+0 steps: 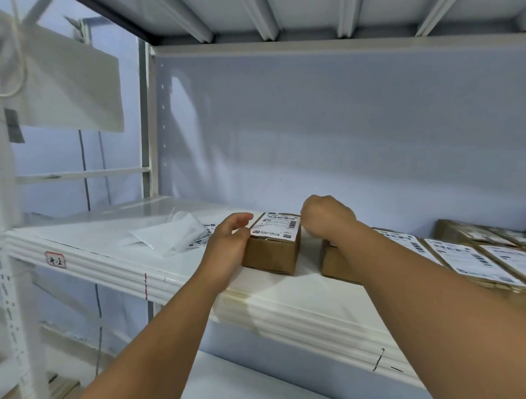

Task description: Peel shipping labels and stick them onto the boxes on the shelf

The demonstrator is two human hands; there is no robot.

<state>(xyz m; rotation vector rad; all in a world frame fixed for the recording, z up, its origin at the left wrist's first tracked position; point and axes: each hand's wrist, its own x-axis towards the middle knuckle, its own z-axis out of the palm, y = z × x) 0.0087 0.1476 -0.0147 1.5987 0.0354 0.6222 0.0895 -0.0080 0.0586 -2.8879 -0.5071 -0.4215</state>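
A small brown cardboard box stands on the white shelf, with a white shipping label lying on its top. My left hand holds the box's left side, thumb at the label's near left corner. My right hand is over the label's far right corner with fingers curled down; its fingertips are hidden. Another brown box sits right of it, mostly behind my right forearm.
Loose label sheets and glossy backing paper lie on the shelf left of the box. A row of labelled boxes fills the shelf's right side. The shelf's front edge carries a small tag. A lower shelf shows below.
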